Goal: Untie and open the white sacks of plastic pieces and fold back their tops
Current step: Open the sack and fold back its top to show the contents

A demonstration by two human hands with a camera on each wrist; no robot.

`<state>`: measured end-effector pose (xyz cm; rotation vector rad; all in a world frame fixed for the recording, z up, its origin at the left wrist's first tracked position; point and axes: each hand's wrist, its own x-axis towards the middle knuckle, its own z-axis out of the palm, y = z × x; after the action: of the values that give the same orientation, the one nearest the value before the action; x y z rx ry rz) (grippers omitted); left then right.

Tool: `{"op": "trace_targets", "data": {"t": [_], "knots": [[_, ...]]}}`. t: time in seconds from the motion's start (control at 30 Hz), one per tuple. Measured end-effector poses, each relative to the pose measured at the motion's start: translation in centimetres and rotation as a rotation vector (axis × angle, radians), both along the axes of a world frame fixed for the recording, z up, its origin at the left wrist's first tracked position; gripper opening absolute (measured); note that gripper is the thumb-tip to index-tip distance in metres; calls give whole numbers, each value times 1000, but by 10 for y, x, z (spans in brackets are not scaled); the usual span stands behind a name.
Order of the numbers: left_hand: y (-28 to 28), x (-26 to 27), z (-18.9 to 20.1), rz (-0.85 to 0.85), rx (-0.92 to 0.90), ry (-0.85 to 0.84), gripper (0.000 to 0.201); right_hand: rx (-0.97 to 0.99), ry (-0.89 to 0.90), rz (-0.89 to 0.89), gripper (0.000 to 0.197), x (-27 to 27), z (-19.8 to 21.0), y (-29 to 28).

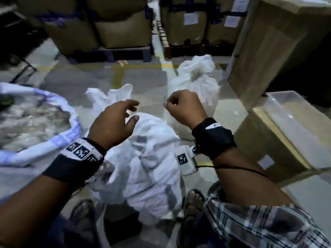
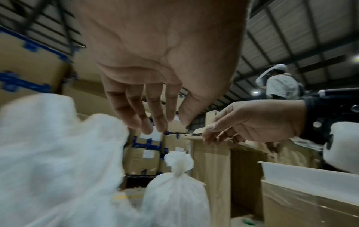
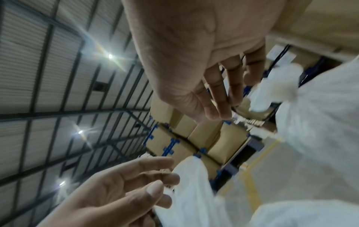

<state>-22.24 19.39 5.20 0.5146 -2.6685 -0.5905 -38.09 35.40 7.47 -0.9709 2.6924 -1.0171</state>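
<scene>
A white woven sack (image 1: 148, 158) stands between my feet, its loose top (image 1: 111, 93) flaring up behind my hands. My left hand (image 1: 132, 110) hovers over it with fingers spread and relaxed, holding nothing; it also shows in the right wrist view (image 3: 155, 184). My right hand (image 1: 170, 104) is raised beside it, thumb pressed to curled fingertips (image 3: 219, 116), and a thin dark strand curves away from them. A second white sack (image 1: 195, 81) stands behind, its neck (image 2: 178, 172) still tied. At the left is an open sack (image 1: 71, 111) with a rolled-back rim and clear plastic pieces inside.
Cardboard boxes (image 1: 277, 140) crowd the right side, with a tall one (image 1: 268, 59) behind them. Stacked boxes on pallets (image 1: 125, 33) line the back. Grey floor with yellow lines (image 1: 118, 76) lies between. Another person (image 2: 279, 86) stands off to the right.
</scene>
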Motion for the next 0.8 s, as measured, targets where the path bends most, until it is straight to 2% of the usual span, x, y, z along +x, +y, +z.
{"op": "trace_targets", "data": {"t": [0.1,0.23,0.3,0.43,0.53,0.6,0.7,0.8], "knots": [[-31,38,-20,124,103,23,25,51,9,174,18,28,-13,-44],[-62,64,-48,214,205,-41,3,163,29,326,16,55,-32,-83],[-73,69,-60,225,265,-64,3,216,41,366,14,60,-41,-93],[-84,72,-76,232,268,-178,19,277,62,374,13,66,-55,-103],[-86,69,-83,215,315,-167,29,272,46,330,10,72,-69,-108],[-84,66,-86,199,280,-168,29,232,-39,284,9,75,-80,-109],[-83,61,-91,198,238,-167,25,125,-147,248,21,79,-97,-104],[-84,55,-94,191,302,-157,19,40,-96,244,21,77,-104,-97]]}}
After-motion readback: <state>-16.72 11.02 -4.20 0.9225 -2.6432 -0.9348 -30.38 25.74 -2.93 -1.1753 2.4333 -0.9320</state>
